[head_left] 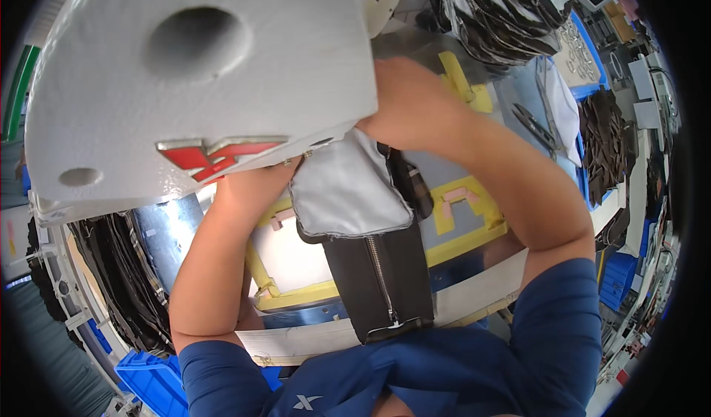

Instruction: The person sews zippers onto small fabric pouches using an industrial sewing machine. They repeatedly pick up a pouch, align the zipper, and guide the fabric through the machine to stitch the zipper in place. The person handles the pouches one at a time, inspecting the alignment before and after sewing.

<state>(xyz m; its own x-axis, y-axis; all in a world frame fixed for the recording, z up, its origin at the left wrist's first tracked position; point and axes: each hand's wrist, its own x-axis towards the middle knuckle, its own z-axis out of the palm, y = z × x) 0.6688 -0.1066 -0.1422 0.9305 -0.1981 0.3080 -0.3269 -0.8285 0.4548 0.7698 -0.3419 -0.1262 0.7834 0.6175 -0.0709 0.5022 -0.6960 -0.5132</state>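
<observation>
Closest to my belly lies a black strip (344, 276) with a silver zip (379, 276) down its middle, hanging over the table's near edge. Just past it, on top, is the shiny pale lining (348, 187) with dark edges, and its far end goes under the big white machine head (311, 98). My left hand (274, 178) is mostly hidden under the machine, and my right hand (407, 109) is by the machine's right side, close to the cloth. I can't see my fingertips, so I can't tell if either hand is spread, pressed together or pinching. To do this well, I think I should hold the lining smooth, with no folds, and go slowly. The zip's hard teeth should stay out of the way, and so should my fingers. The strip could drag as it hangs, so I'd let it lie loose. Yellow tape (485, 198) marks the table around the cloth. Out to the right are a dark hand tool (535, 128) and, farther off, a heap of black pieces with zips (503, 17).
</observation>
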